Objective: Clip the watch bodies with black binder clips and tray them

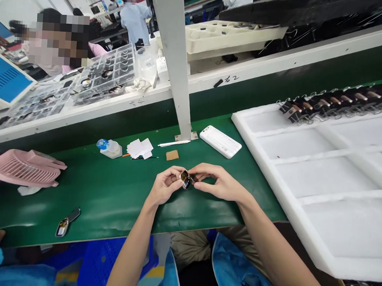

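Note:
My left hand (166, 185) is closed around a small metal-rimmed smartwatch case (185, 180), its gold and dark inner parts facing up. From the other side, my right hand (219, 182) pinches a small dark flat piece (193, 178) at the case's edge, which looks like its screen. Whether the two are joined is too small to tell. Both hands are just above the green mat (116, 199). Another opened smartwatch (63, 226), with a dark piece extending from it, lies near the mat's front edge at left.
Beyond my hands lie a tan pad (172, 155), white cards (140, 148), a white pen (174, 143), a blue-capped bottle (110, 148) and a white power bank (220, 142). A pink fan (24, 167) is at left. A white foam tray (304, 201) with binder clips (339, 102) stands right.

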The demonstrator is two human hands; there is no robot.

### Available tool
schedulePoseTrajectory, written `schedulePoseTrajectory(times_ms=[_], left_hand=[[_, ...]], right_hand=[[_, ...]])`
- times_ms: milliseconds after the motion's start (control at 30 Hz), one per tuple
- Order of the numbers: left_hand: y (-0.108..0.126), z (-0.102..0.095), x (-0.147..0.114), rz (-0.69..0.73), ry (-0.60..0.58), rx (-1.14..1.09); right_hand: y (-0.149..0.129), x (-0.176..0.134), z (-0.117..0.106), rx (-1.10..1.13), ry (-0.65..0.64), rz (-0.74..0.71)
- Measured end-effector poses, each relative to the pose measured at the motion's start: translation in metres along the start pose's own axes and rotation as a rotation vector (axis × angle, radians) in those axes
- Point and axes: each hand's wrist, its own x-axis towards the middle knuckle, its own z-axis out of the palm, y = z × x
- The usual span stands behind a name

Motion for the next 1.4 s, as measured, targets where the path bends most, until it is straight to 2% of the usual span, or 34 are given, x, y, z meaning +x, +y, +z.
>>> schedulePoseTrajectory(times_ms=[200,500,700,933,1167,1400], left_hand=[[0.003,0.003,-0.003,0.036,-0.027,0.031],[0.003,0.003,-0.004,0.029,0.021,0.058],[0.001,0.0,-0.005,0.107,-0.001,0.15],[-0.002,-0.002,-0.003,0.116,0.039,0.218],[-0.005,-0.005,-0.002,0.175,0.063,0.365],[-0.014,-0.006,-0.003,0.356,-0.027,0.451]], right_hand=[[-0.003,-0.002,0.002,-0.11,0.037,-0.149],[-0.003,-0.004,0.004,-0.166,0.057,-0.122],[-0.002,-0.004,0.003,-0.175,0.068,-0.12],[0.0,-0.005,0.004,-0.231,0.107,-0.124],[0.004,-0.005,0.005,-0.354,0.163,-0.213],[0.008,-0.004,0.009,-0.395,0.238,-0.411]])
